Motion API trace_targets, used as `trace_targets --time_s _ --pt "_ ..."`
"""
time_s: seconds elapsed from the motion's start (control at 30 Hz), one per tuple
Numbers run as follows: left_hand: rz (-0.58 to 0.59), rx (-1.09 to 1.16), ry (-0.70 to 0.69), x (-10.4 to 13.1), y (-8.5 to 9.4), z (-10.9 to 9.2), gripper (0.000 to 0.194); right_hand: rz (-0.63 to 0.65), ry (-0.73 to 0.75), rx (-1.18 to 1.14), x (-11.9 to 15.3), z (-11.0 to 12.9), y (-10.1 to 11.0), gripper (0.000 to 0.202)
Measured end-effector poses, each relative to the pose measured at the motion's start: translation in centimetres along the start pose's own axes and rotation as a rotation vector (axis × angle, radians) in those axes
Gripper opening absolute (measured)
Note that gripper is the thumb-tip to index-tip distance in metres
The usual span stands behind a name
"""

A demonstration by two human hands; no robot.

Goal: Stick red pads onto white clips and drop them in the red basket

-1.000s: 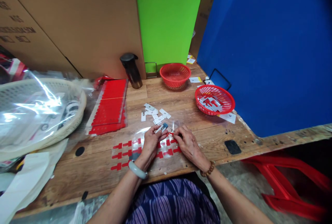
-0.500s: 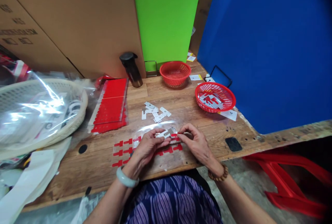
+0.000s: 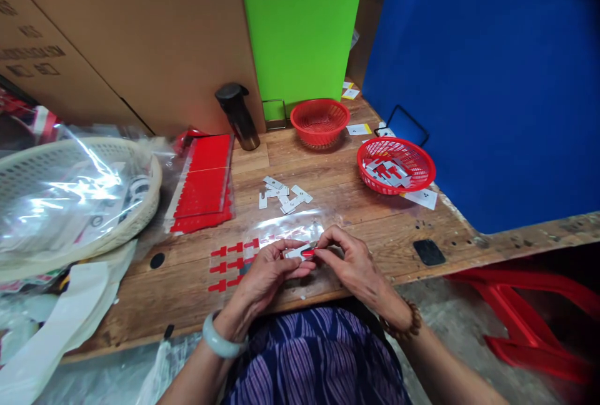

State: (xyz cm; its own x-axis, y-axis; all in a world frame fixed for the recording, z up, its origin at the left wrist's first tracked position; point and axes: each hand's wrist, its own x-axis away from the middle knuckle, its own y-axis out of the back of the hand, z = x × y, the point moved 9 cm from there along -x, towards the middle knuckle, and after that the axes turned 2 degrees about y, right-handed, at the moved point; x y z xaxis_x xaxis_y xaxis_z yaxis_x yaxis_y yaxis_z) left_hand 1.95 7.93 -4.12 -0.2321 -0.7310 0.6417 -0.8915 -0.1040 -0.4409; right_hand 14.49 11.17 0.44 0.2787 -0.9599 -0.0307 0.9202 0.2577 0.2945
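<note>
Between thumb and fingers, my left hand (image 3: 274, 270) holds a slotted white plate (image 3: 295, 254). My right hand (image 3: 345, 259) pinches a small red sticker (image 3: 308, 254), which lies at the slot end of that plate. Whether the sticker is pressed on I cannot tell. Under my hands a clear plastic sheet (image 3: 285, 228) lies on the table, and rows of red T-shaped stickers (image 3: 234, 264) show left of my left hand. Beyond the sheet is a loose group of similar white plates (image 3: 284, 195).
A red basket (image 3: 422, 167) at the right holds plates, some with red on them; another red basket (image 3: 320, 122) stands behind. Stacked red sheets (image 3: 204, 174), a dark bottle (image 3: 238, 116) and a large cream basket (image 3: 150, 199) are to the left. A blue panel (image 3: 492, 92) borders the right.
The red sticker in my right hand has come over the slot end of the plate in my left hand. The view has shifted slightly.
</note>
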Motion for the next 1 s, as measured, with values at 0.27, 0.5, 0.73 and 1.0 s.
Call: trace_targets --time_s 0.27,0.5,0.73,1.0 --pt "0.01 0.009 0.007 -0.35 0.05 0.34 0.029 0.0 0.004 0.04 0.03 -0.14 0.03 0.006" --pt "0.015 -0.009 0.015 -0.37 -0.25 0.16 0.029 0.011 0.01 0.055 0.17 0.07 -0.12 0.008" --pt "0.008 -0.019 0.018 -0.32 -0.27 0.27 0.029 0.011 0.014 0.059 0.26 -0.03 -0.1 0.007" --pt "0.004 -0.029 0.023 -0.39 -0.19 0.33 0.029 -0.005 0.021 0.074 0.3 -0.22 -0.14 0.007"
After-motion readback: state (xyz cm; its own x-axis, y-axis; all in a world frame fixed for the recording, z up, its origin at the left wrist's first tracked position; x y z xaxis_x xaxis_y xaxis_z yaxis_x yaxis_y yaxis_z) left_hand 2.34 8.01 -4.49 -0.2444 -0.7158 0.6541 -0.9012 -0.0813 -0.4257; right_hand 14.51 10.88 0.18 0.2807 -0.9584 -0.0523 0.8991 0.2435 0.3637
